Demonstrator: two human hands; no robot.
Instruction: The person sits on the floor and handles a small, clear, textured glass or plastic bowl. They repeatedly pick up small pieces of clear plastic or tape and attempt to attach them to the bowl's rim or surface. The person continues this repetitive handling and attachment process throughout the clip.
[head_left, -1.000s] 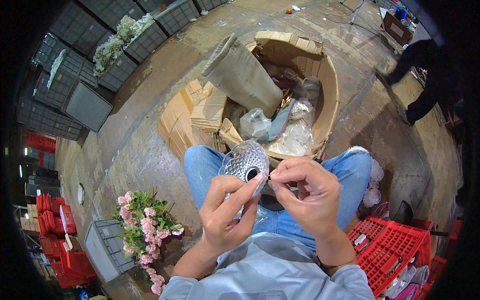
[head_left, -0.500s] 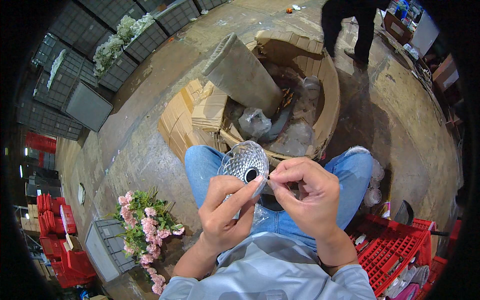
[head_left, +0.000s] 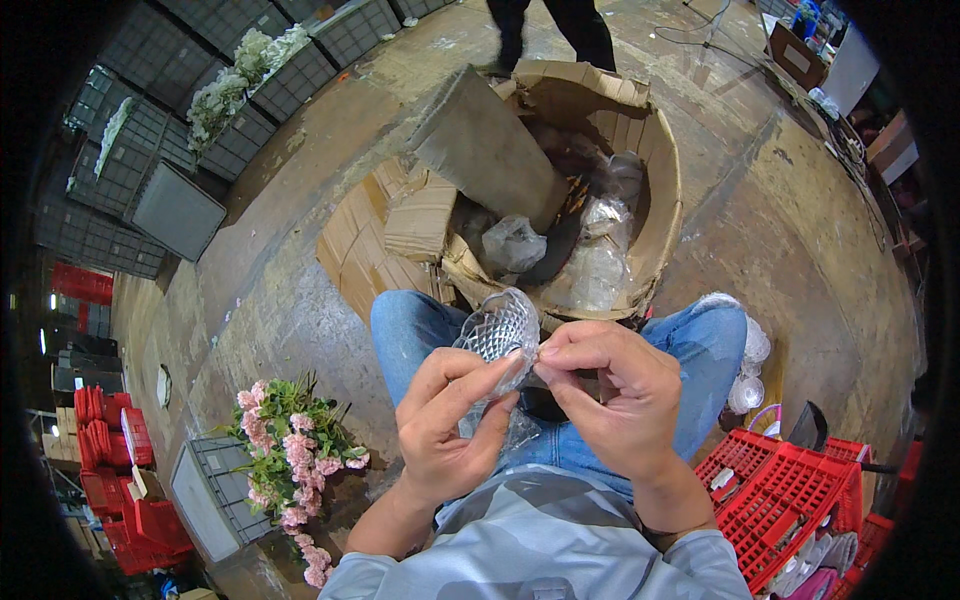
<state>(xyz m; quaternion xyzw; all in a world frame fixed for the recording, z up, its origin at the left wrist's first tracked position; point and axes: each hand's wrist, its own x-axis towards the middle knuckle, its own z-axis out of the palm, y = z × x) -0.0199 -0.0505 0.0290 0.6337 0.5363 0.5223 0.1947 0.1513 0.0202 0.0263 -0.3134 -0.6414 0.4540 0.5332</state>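
A clear, diamond-patterned bowl (head_left: 492,330) is tilted above my lap. My left hand (head_left: 448,415) grips it by its near side, with the thumb on top and the fingers underneath. Right beside the rim, the thumb and forefinger of my right hand (head_left: 622,385) are pinched together. Whatever lies between those fingertips is too small to make out. Beneath the bowl, some crumpled clear plastic (head_left: 515,430) shows by my left fingers.
Ahead stands a torn round cardboard box (head_left: 660,200) with a grey cylinder (head_left: 490,150) and clear wrapping (head_left: 600,260) inside. Pink flowers (head_left: 300,450) lie to the left. Red crates (head_left: 790,490) and clear bowls (head_left: 748,375) are to the right. A person's dark-clad legs (head_left: 580,30) stand beyond.
The bowl has tipped, so its dark central hole no longer shows. Both my hands stay nearly in place. The person beyond the box has moved left.
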